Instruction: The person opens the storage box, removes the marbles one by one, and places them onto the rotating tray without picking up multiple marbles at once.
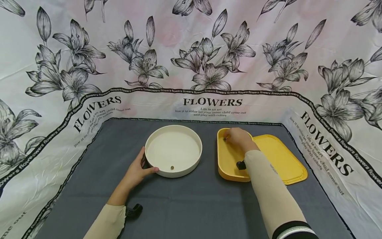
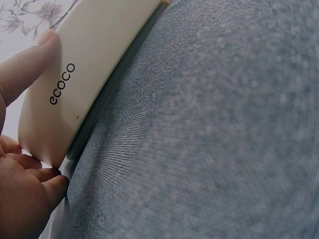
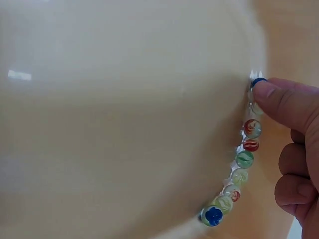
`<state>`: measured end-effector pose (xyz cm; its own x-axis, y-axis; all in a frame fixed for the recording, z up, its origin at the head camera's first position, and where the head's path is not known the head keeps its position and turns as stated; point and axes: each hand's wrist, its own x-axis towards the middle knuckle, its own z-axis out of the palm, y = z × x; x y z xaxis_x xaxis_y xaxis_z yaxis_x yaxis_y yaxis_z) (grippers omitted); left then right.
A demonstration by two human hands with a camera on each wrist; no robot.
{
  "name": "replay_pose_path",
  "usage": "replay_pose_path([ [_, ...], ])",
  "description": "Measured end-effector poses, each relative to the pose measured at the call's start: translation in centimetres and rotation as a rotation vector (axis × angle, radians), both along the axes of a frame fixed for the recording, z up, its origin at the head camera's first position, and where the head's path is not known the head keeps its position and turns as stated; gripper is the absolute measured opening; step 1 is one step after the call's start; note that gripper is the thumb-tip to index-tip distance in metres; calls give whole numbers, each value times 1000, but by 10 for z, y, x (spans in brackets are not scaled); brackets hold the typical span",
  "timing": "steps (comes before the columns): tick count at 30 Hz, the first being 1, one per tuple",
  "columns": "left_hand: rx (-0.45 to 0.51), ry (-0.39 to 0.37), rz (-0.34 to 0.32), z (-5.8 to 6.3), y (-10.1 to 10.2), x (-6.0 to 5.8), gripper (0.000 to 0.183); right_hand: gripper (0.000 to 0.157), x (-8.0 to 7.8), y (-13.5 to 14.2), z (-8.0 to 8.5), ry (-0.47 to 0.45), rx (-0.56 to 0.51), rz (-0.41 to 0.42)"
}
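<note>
My left hand (image 1: 137, 168) grips the left side of a shallow round cream dish (image 1: 174, 147), thumb along its outer wall and fingers curled at its base. "ecoco" is printed on that wall in the left wrist view. One small marble-like ball (image 1: 172, 168) lies inside the dish, close to the near rim. To the right, my right hand (image 1: 238, 137) reaches into a yellow rectangular box (image 1: 221, 162). Thumb and index finger pinch a blue marble (image 3: 258, 81) at the box's inner edge. Several swirled glass marbles (image 3: 244, 159) line that edge below the fingertips.
A flat yellow lid (image 1: 279, 159) lies right of the box, partly behind the right forearm. A grey cloth (image 1: 185, 209) covers the table, bordered by white flower-printed fabric (image 1: 212, 106) that rises at the back. Dark wrist-camera parts (image 1: 135, 211) show at the left cuff.
</note>
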<state>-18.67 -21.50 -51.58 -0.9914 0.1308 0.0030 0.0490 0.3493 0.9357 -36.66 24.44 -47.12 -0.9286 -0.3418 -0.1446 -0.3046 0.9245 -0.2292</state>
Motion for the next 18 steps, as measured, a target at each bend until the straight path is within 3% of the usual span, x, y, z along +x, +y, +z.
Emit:
replay_pose_path([
  [4,9,9,-4,0,1,-1,125,23,1,0,-1,-2,14,23],
  [6,15,6,-8,6,4,1,124,21,1,1,-2,7,15,29],
  [11,2,7,-6,5,4,-1,125,20,0,7,-1,13,-50,8],
  [13,-11,13,-4,-2,1,-4,126,20,-1,8,3,12,-73,12],
  [18,-10,12,-3,-2,1,-2,126,21,2,7,18,-12,-94,32],
])
